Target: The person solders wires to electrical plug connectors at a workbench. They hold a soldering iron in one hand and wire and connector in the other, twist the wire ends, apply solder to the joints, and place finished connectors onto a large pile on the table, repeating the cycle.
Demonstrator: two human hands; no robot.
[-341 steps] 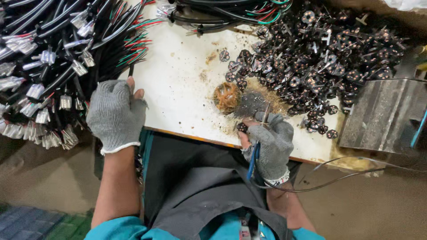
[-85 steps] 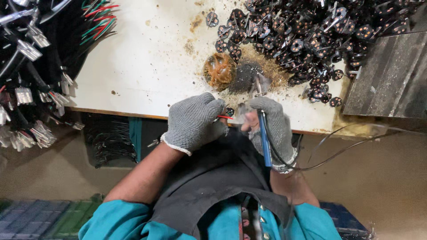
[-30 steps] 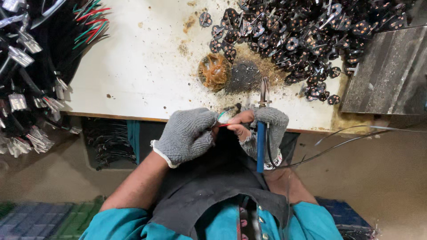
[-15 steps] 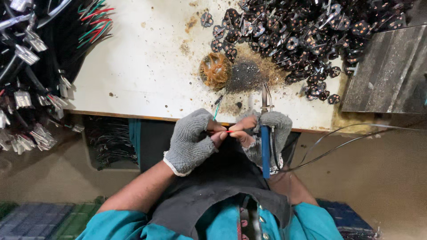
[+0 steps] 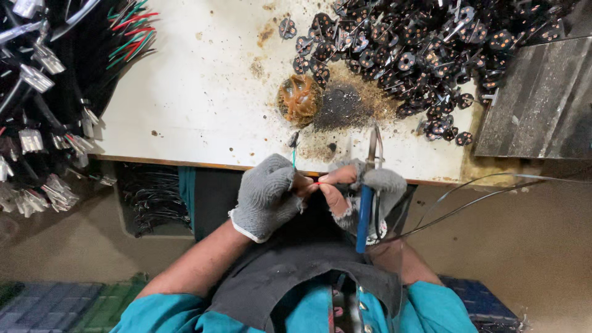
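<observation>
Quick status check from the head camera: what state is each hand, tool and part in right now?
left hand: gloved, pinching thin wires at the table edge.
right hand: gloved, fingertips bare, gripping the soldering iron and meeting the left hand.
soldering iron: upright in the right hand, tip over the table.
thin wires: held, ends pointing up.
black parts: heaped loose on the table.

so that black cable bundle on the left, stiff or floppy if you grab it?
Probably floppy: the cable bundle drapes over the table edge and sags. Likely tangle-prone, since strands cross and the metal terminals could snag. Looks fairly heavy as a mass.
</observation>
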